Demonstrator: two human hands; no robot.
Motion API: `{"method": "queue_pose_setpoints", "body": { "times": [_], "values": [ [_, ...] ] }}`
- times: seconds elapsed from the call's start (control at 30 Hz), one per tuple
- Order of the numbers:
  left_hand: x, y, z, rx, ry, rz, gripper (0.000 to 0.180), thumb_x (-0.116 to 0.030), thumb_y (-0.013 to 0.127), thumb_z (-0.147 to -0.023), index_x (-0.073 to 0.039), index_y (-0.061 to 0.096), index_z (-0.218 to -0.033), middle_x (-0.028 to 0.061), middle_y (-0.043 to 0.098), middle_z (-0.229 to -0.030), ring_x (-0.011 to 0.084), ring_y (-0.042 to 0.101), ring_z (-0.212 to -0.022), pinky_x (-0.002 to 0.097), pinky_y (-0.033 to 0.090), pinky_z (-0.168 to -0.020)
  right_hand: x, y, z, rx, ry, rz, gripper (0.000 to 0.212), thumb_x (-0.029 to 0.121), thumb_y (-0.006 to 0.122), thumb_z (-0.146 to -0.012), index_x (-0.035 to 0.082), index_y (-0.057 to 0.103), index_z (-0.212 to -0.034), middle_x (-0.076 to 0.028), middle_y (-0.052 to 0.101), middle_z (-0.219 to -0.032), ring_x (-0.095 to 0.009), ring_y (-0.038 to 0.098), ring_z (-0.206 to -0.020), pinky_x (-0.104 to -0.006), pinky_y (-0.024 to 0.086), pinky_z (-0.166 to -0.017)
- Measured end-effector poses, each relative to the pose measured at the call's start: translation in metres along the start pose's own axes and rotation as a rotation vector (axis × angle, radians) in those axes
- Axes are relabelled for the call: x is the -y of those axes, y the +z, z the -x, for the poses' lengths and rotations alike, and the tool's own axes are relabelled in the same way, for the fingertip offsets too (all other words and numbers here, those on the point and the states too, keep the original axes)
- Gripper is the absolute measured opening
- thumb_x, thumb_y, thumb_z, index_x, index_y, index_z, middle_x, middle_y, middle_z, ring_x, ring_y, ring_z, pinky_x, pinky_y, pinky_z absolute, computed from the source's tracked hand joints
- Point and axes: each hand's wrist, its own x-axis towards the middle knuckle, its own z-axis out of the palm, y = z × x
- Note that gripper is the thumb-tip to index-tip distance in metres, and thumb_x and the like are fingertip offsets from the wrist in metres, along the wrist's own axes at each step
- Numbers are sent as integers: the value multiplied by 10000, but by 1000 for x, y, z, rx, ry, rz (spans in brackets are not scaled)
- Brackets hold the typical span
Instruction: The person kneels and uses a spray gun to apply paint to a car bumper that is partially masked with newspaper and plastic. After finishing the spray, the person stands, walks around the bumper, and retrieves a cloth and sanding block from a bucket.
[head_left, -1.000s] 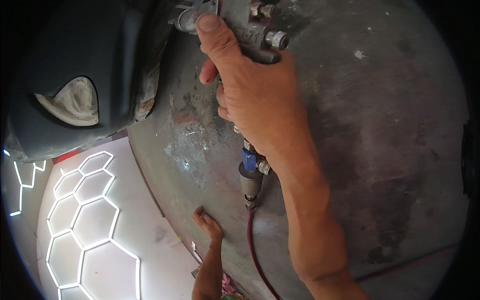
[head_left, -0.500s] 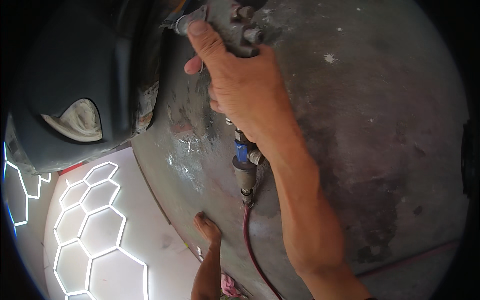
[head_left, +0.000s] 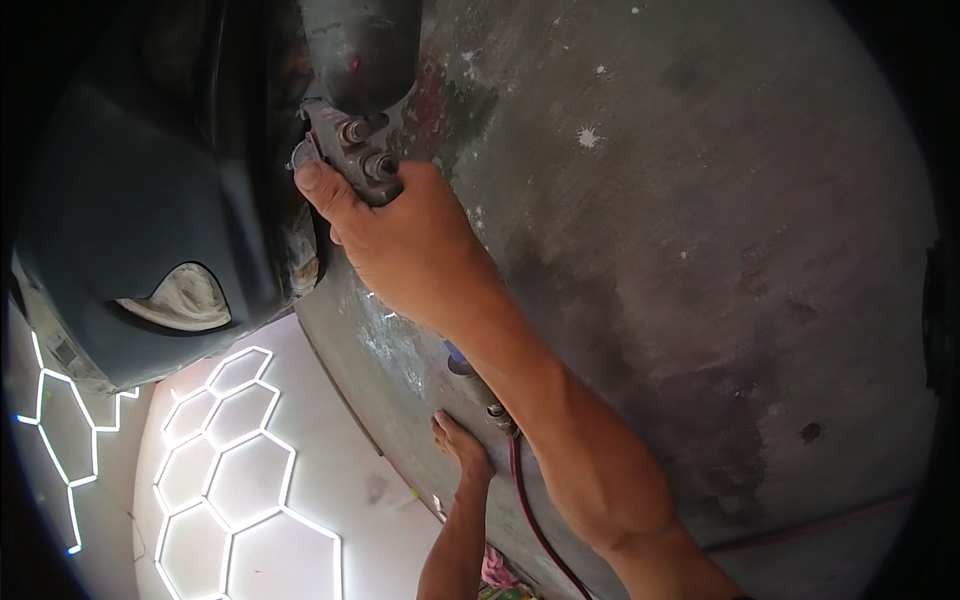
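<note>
While the right hand (head_left: 415,245) has its grip closed on the grey metal spray gun (head_left: 355,150), rigid, cup-heavy, best held by its handle, the left hand (head_left: 460,445) lies flat, open, on the dark curved panel (head_left: 700,250).

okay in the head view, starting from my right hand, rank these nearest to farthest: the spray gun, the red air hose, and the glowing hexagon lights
1. spray gun: gripped in the right hand, at top centre.
2. red air hose: below the hand, running along the forearm toward the lower edge.
3. hexagon lights: lower left, farthest.
</note>
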Motion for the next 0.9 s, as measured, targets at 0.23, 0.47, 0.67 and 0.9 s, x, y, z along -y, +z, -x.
{"method": "queue_pose_setpoints", "body": {
  "times": [0.23, 0.47, 0.67, 0.9],
  "values": [
    [5, 3, -4, -47, -69, 179, 770, -596, 348, -1121, -55, 375, -1668, 255, 383, -1644, 412, 402, -1507, 512, 321, -1265, 49, -27, -13, -96, -144, 93, 591, 509, 688, -1063, 5, 648, -757, -68, 604, -595, -212, 600, -563, -413, 507, -608],
    [8, 1, -9, -38, -42, 191, 754, -596, 350, -1123, -78, 381, -1669, 240, 383, -1645, 402, 409, -1501, 512, 332, -1259, 89, -52, -28, -74, -259, 56, 547, 486, 710, -1050, -9, 702, -818, -116, 680, -660, -269, 683, -643, -435, 550, -669],
    [4, 2, -9, -32, -68, 223, 745, -582, 351, -1126, -73, 382, -1669, 223, 377, -1663, 401, 401, -1513, 512, 334, -1261, 80, -45, -36, -98, -118, 76, 529, 474, 712, -1048, -13, 718, -841, -137, 708, -707, -275, 699, -671, -430, 564, -709],
    [16, -1, -25, -29, -22, 228, 771, -589, 359, -1117, -41, 392, -1658, 253, 381, -1662, 419, 417, -1499, 525, 338, -1256, 62, -33, -38, 8, 25, 66, 521, 486, 720, -1039, -8, 719, -876, -132, 708, -729, -274, 705, -713, -438, 558, -743]
  ]
}}
